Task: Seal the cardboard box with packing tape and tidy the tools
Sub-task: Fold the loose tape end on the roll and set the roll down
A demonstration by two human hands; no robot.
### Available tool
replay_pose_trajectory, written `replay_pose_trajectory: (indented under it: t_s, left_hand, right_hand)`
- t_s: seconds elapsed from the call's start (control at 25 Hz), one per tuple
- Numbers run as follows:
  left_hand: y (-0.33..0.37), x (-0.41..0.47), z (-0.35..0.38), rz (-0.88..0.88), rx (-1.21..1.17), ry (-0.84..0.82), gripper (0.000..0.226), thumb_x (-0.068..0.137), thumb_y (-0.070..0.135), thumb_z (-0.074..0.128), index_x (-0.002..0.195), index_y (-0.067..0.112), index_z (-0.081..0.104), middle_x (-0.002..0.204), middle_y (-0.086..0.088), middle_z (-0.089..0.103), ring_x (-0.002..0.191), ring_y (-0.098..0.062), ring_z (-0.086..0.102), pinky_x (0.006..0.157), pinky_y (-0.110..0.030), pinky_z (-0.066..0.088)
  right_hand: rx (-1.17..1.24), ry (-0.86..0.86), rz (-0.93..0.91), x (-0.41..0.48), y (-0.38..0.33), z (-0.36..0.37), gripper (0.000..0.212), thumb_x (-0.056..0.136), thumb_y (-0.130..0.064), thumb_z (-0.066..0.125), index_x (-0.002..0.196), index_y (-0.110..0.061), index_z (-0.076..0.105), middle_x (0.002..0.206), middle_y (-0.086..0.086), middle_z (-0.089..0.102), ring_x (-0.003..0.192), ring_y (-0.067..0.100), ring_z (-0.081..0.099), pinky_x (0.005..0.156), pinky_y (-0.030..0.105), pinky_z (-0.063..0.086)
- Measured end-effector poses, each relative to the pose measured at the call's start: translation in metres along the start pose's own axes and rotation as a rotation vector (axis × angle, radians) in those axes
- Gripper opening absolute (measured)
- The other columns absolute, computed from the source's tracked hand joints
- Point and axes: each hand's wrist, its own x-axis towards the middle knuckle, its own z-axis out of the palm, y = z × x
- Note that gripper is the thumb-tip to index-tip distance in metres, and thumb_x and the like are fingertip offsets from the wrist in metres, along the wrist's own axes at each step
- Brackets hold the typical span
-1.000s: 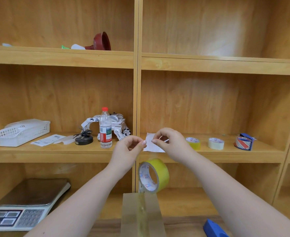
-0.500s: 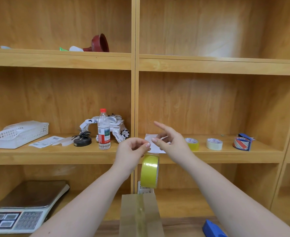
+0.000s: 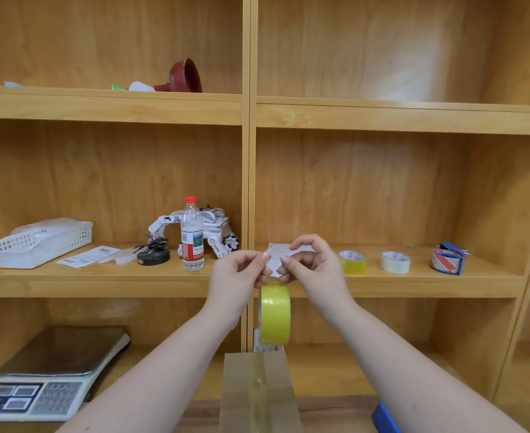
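A yellow packing tape roll [image 3: 275, 312] hangs edge-on in front of the shelf's middle post, below my hands. My left hand [image 3: 237, 276] and my right hand [image 3: 315, 267] are raised close together, each pinching the clear tape strip that runs up from the roll. The cardboard box [image 3: 257, 395] stands at the bottom centre, with a strip of clear tape down its top seam. A blue tool [image 3: 385, 418] lies to the right of the box, partly cut off by the frame.
On the middle shelf stand two small tape rolls [image 3: 352, 262] [image 3: 395, 261], a blue tape dispenser [image 3: 448, 259], a water bottle [image 3: 192, 235], a toy robot [image 3: 213, 226], a white basket [image 3: 43, 242] and paper slips. A digital scale [image 3: 47, 376] sits lower left.
My right hand's fingers, spread half a second ago, have closed on the tape strip beside my left hand. The roll has turned from showing its side to hanging edge-on.
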Motion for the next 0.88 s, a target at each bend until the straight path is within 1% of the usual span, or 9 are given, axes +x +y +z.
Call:
replay_pose_trajectory:
  t_s: [0.12, 0.2, 0.28, 0.4, 0.48, 0.6, 0.64, 0.76, 0.88]
  left_hand:
    - [0.003, 0.000, -0.001, 0.011, 0.016, 0.029, 0.014, 0.087, 0.019, 0.067, 0.084, 0.008, 0.075, 0.065, -0.002, 0.071, 0.056, -0.006, 0.062, 0.052, -0.014, 0.046]
    - [0.004, 0.001, -0.002, 0.011, 0.026, 0.040, 0.015, 0.087, 0.019, 0.067, 0.080, 0.008, 0.075, 0.063, -0.002, 0.071, 0.055, -0.007, 0.062, 0.050, -0.010, 0.043]
    - [0.003, 0.003, -0.004, 0.012, 0.042, 0.043, 0.017, 0.087, 0.019, 0.067, 0.077, 0.008, 0.075, 0.063, -0.003, 0.072, 0.056, -0.008, 0.063, 0.050, -0.009, 0.043]
    - [0.001, 0.004, -0.004, 0.020, 0.073, 0.029, 0.017, 0.088, 0.021, 0.066, 0.078, 0.011, 0.074, 0.066, -0.003, 0.072, 0.059, -0.007, 0.063, 0.052, -0.011, 0.044]
    - [-0.002, 0.005, -0.005, 0.036, 0.103, 0.013, 0.017, 0.088, 0.023, 0.065, 0.078, 0.012, 0.074, 0.069, -0.003, 0.073, 0.062, -0.006, 0.064, 0.057, -0.016, 0.046]
    - [-0.007, 0.008, -0.004, 0.081, 0.200, 0.008, 0.021, 0.089, 0.028, 0.064, 0.077, 0.014, 0.074, 0.071, -0.002, 0.073, 0.070, -0.013, 0.067, 0.072, -0.031, 0.054]
    - [-0.008, 0.009, -0.003, 0.091, 0.233, 0.013, 0.023, 0.089, 0.031, 0.064, 0.075, 0.015, 0.073, 0.072, -0.001, 0.073, 0.073, -0.016, 0.067, 0.073, -0.032, 0.054]
    - [-0.010, 0.011, -0.002, 0.117, 0.326, 0.031, 0.026, 0.089, 0.035, 0.062, 0.075, 0.015, 0.072, 0.072, 0.001, 0.072, 0.073, -0.014, 0.065, 0.067, -0.026, 0.049]
    - [-0.014, 0.017, -0.006, 0.112, 0.389, 0.027, 0.025, 0.086, 0.042, 0.064, 0.083, 0.019, 0.074, 0.073, 0.002, 0.072, 0.068, -0.013, 0.064, 0.065, -0.029, 0.050]
  right_hand:
    - [-0.004, -0.028, -0.022, 0.002, -0.002, 0.000, 0.016, 0.081, 0.002, 0.068, 0.081, -0.014, 0.070, 0.065, 0.010, 0.070, 0.062, 0.024, 0.067, 0.061, 0.029, 0.056]
    - [-0.014, -0.041, -0.008, 0.002, -0.002, -0.002, 0.018, 0.081, 0.001, 0.068, 0.082, -0.016, 0.072, 0.065, 0.003, 0.073, 0.062, 0.020, 0.069, 0.061, 0.021, 0.054]
    - [-0.047, -0.045, 0.009, 0.003, -0.001, -0.003, 0.016, 0.080, -0.001, 0.070, 0.084, -0.015, 0.072, 0.065, -0.001, 0.074, 0.065, 0.017, 0.071, 0.063, 0.018, 0.053]
    - [-0.145, -0.052, 0.014, 0.004, 0.001, -0.003, 0.013, 0.079, -0.004, 0.072, 0.085, -0.015, 0.072, 0.067, -0.005, 0.074, 0.070, 0.012, 0.073, 0.066, 0.015, 0.053]
    - [-0.235, -0.039, -0.005, 0.005, 0.000, -0.003, 0.011, 0.078, -0.007, 0.073, 0.084, -0.017, 0.073, 0.075, -0.007, 0.073, 0.074, 0.008, 0.072, 0.069, 0.016, 0.053]
    - [-0.329, -0.008, -0.031, 0.005, 0.002, -0.001, 0.017, 0.079, -0.011, 0.073, 0.074, -0.027, 0.070, 0.076, -0.006, 0.073, 0.075, 0.007, 0.071, 0.073, 0.024, 0.056]
    - [-0.357, -0.004, -0.035, 0.005, 0.003, -0.001, 0.017, 0.080, -0.013, 0.073, 0.072, -0.028, 0.069, 0.076, -0.006, 0.072, 0.075, 0.007, 0.070, 0.074, 0.027, 0.056]
    - [-0.473, 0.011, -0.090, 0.007, 0.009, 0.002, 0.011, 0.082, -0.019, 0.070, 0.073, -0.024, 0.067, 0.080, -0.007, 0.068, 0.079, 0.005, 0.063, 0.073, 0.023, 0.051]
    - [-0.539, -0.003, -0.094, 0.012, 0.013, 0.005, 0.009, 0.083, -0.020, 0.068, 0.074, -0.019, 0.066, 0.089, -0.002, 0.060, 0.084, 0.007, 0.054, 0.068, 0.015, 0.042]
